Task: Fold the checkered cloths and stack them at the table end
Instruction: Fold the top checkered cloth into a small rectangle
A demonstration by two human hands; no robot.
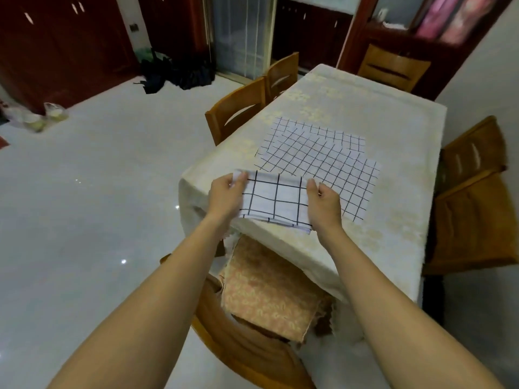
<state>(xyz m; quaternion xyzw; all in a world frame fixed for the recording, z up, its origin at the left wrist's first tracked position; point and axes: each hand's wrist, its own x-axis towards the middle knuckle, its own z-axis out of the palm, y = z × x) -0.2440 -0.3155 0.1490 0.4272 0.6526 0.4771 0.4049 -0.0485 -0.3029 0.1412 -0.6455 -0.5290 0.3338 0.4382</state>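
I hold a folded cloth over the near edge of the table, left hand and right hand each gripping a side in curled fingers. Unfolded cloths lie just beyond. Folding looks done; next it needs laying square at the table end.

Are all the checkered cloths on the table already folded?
No, beyond the folded cloth that the left hand and right hand hold, unfolded cloths lie spread flat.

Both bare forearms stretch out ahead, roughly parallel, with the backs of the hands turned up. The left hand pinches one side of a folded checkered cloth. The right hand pinches the opposite side, fingers curled.
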